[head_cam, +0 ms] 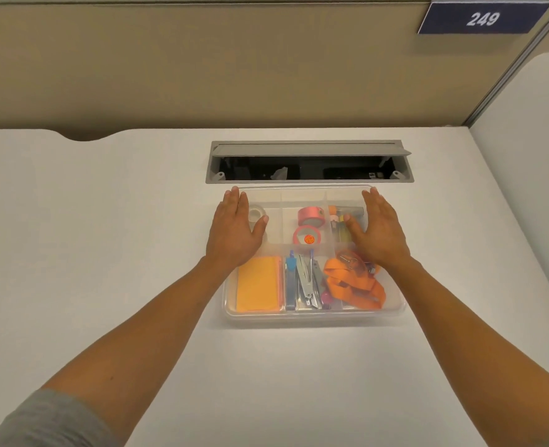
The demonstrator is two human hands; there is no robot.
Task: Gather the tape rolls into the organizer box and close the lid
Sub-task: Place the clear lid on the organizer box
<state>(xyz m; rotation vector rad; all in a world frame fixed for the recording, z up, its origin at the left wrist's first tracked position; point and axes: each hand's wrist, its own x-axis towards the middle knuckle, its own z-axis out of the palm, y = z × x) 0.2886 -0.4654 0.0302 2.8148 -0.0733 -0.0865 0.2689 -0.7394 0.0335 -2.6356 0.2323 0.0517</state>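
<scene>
A clear plastic organizer box (312, 317) lies on the white desk with its transparent lid over it. My left hand (236, 232) rests flat on the lid's far left part, fingers apart. My right hand (378, 232) lies flat on the far right part, fingers apart. Through the lid, a pink tape roll (311, 216) stands in the far middle compartment. A second pink roll (307, 237) with an orange sticker lies just in front of it. A clear tape roll (255, 214) shows beside my left thumb.
The near compartments hold orange sticky notes (257, 285), staplers (304, 282) and an orange lanyard (352, 282). An open grey cable hatch (308, 162) is cut into the desk just behind the box. A beige partition rises at the back.
</scene>
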